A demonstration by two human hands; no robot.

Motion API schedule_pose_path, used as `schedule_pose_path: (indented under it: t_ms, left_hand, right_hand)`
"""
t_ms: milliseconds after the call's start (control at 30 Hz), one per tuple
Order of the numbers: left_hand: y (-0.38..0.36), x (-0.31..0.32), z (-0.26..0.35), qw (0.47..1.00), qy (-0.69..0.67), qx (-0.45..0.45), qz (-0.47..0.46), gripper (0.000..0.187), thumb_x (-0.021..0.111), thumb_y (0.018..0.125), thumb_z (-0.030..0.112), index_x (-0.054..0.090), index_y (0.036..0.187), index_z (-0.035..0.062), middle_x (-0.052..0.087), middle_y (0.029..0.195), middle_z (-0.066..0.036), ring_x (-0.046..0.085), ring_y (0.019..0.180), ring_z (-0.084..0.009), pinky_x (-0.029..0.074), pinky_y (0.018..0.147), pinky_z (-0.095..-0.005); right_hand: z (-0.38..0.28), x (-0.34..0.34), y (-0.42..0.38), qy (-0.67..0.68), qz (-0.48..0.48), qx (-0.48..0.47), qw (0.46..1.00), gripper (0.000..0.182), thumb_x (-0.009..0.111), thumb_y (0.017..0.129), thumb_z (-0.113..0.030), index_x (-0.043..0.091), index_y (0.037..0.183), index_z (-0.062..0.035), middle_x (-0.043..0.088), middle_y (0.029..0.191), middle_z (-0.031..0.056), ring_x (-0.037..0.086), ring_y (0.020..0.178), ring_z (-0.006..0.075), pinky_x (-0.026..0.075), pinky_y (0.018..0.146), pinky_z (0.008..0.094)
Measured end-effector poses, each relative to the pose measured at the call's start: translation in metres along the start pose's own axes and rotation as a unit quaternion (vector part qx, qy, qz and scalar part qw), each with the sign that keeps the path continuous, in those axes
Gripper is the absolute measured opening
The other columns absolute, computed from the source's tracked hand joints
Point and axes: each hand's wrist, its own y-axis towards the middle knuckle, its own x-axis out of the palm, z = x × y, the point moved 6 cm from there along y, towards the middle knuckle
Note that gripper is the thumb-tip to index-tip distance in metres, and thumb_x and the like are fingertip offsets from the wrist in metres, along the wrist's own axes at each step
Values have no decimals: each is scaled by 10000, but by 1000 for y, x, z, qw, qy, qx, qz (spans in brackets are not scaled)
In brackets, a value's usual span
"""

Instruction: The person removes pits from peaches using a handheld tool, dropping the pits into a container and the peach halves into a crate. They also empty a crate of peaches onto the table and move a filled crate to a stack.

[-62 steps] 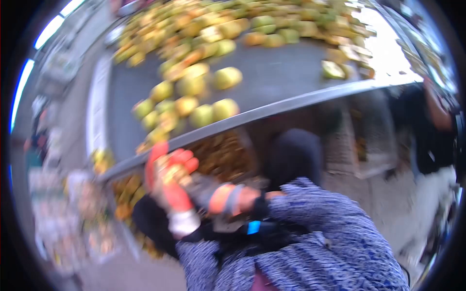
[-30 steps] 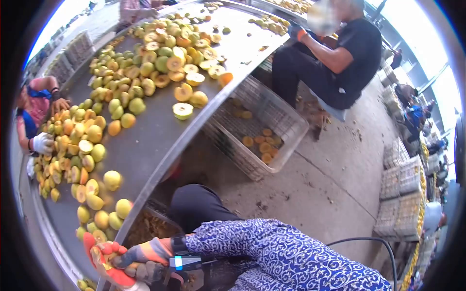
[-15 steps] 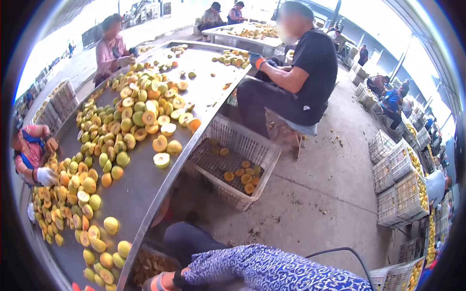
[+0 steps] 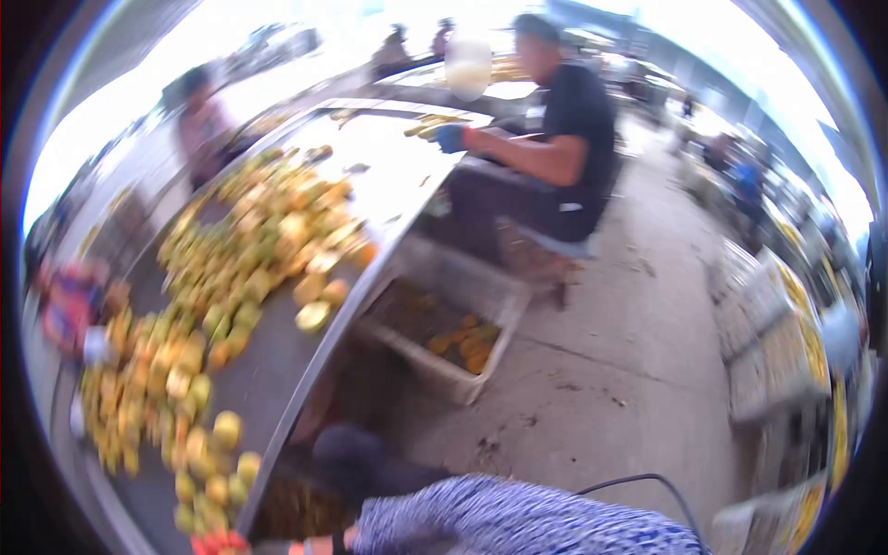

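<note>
My right arm, in a blue and white patterned sleeve (image 4: 499,518), reaches left along the bottom edge. At its wrist is a dark band, and my right hand (image 4: 294,548) shows only as a strip at the frame's edge. Left of it, a red-gloved hand (image 4: 220,543), apparently my left hand, shows at the table's near edge beside halved fruit (image 4: 211,490). Blur and the frame's edge hide the fingers of both hands and anything in them. A large pile of halved yellow-green fruit (image 4: 268,231) covers much of the metal table (image 4: 287,356).
A pale plastic crate (image 4: 462,384) with a few fruit halves stands under the table edge. A person in a black shirt (image 4: 583,116) sits beyond it. Another person's white-gloved hand (image 4: 95,345) is at the left side. Stacked fruit crates (image 4: 777,356) line the right.
The view has shifted slightly and become blurred. The red glove has moved right, closer to my right wrist. The seated person's blue-gloved hand has moved left over the table.
</note>
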Motion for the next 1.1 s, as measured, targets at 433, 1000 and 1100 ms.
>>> schedule_pose_path:
  t_ms: [433,1000,1100]
  left_hand:
    - [-169,-277,187,849,191,202,449,435,603,1039,370,600,1373,91,709,1098,-140,701,939,-270,609,799,-451]
    - [-84,-385,37,565,757,57,323,473,704,873,360,666,1300,161,591,1420,-145,477,1369,-394,318,1168,-568]
    - [-27,-406,-3,575,767,0,286,518,677,875,382,625,1358,201,543,1494,-88,399,1452,-349,247,1173,-642]
  right_hand:
    - [-58,-69,39,-346,200,-143,905,201,624,1014,-238,665,1102,-61,694,953,90,676,896,286,531,771,386]
    - [-10,-152,84,-661,223,-84,712,330,581,1013,-249,646,1282,-69,673,1274,148,620,1180,357,480,1014,422]
    - [-6,-162,82,-658,251,-35,710,344,573,1022,-261,648,1284,-50,683,1245,166,635,1161,350,482,1011,413]
